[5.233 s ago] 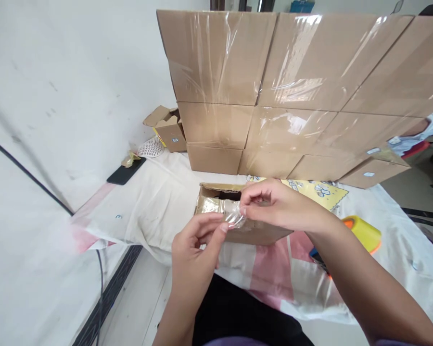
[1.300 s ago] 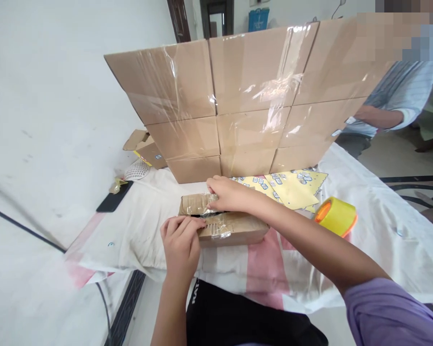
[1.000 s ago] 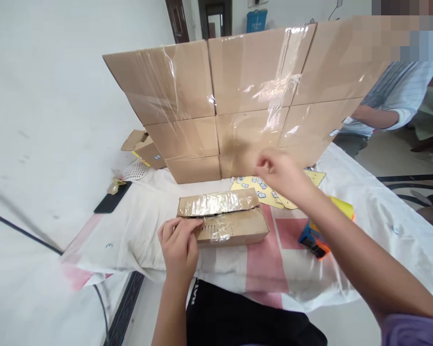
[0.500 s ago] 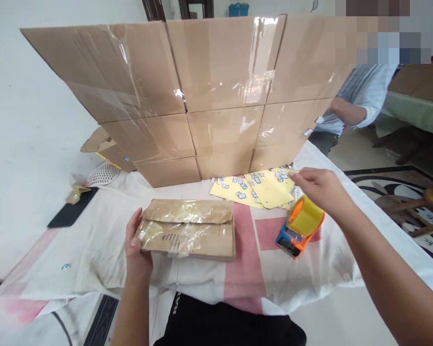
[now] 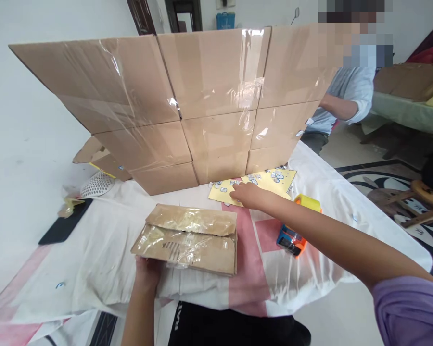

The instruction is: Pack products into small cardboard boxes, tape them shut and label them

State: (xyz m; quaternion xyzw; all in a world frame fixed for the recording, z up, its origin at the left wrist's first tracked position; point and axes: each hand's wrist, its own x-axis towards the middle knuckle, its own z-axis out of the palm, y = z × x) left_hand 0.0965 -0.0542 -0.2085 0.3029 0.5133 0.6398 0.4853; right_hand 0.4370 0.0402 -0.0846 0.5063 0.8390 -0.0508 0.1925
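A: Where do we have the cardboard box (image 5: 189,240)?

B: At the near side of the cloth-covered table (image 5: 108,269), its taped top facing us. Whether it is lifted at all, we can't tell.

A: And our left hand (image 5: 148,272)?

B: It has moved from the box's left end to beneath its near left corner. Its fingers are hidden there, so we can't tell how they close.

A: What about the right hand (image 5: 250,195)?

B: Half a second ago it hung above the tape dispenser (image 5: 291,241); now it reaches across to the yellow sheets (image 5: 274,180), fingers bent down among small pale labels. We can't tell whether they pinch one.

A: So what does that change for us?

B: We judge the left alone is supporting the box, while the right is occupied with the sheets, just before the wall of taped cartons (image 5: 216,96).
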